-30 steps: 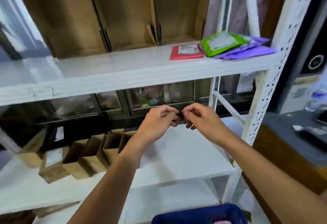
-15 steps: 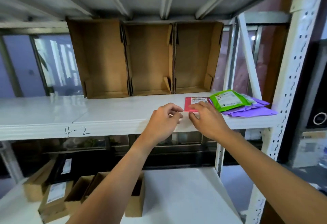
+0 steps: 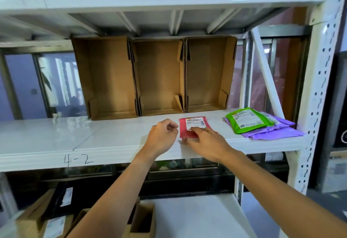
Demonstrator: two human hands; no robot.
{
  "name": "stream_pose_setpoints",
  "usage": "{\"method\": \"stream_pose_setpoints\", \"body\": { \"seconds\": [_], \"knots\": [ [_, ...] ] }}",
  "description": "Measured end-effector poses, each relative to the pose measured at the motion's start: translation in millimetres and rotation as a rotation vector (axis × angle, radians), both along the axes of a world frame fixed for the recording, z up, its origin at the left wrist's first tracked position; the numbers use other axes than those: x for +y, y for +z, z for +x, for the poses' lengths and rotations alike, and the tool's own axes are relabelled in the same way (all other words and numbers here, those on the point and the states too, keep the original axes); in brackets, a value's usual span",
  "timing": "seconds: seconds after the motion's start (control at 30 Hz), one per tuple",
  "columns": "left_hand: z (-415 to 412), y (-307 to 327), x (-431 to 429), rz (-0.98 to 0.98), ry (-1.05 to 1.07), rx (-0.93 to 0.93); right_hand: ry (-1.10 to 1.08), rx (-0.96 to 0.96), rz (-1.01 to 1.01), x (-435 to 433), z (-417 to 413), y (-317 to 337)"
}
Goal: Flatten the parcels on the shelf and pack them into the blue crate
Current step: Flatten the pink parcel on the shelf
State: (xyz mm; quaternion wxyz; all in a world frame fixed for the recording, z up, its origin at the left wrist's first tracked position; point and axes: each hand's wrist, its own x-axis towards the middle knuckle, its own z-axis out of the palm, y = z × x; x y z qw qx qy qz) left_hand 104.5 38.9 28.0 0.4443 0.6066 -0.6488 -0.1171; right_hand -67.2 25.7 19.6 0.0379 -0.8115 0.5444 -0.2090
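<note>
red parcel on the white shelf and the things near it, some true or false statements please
The right hand touches the flat red parcel with a white label. True.
The left hand grips that parcel. False: it is curled beside it, on its left.
The green plastic parcel lies under the purple plastic mailers. False: it lies on top.
Three open brown cardboard boxes stand at the back of the white metal shelf. True.

A white metal shelving rack (image 3: 319, 68) with perforated uprights stands before dim glass windows (image 3: 56, 87). 3 open cardboard boxes (image 3: 159, 78) stand along the back of its shelf (image 3: 56, 138), which is marked "4-2".
</note>
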Motion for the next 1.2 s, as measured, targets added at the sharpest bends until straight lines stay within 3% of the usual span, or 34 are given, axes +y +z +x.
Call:
{"method": "stream_pose_setpoints", "body": {
  "seconds": [0.1,0.23,0.3,0.4,0.53,0.67,0.8,1.2],
  "knots": [
    [16,-2,-6,0.029,0.031,-0.032,0.161,-0.034,0.003,10,22,-3],
    [40,0,-12,0.099,0.089,-0.278,0.306,-0.048,0.044,19,47,-1],
    [48,0,-14,0.192,0.090,-0.454,0.308,-0.065,0.018,14,55,7],
    [53,-2,-22,0.307,0.056,-0.565,0.219,-0.076,-0.041,-5,70,16],
    [58,-2,-33,0.370,0.018,-0.651,0.194,0.148,0.002,-24,91,14],
    [62,3,-40,0.413,-0.001,-0.636,0.248,0.147,0.237,-44,97,16],
    [62,3,-45,0.403,0.002,-0.601,0.248,0.115,0.345,-61,96,22],
    [64,-1,-49,0.393,0.019,-0.595,0.221,0.164,0.323,-108,110,17]
  ]
}}
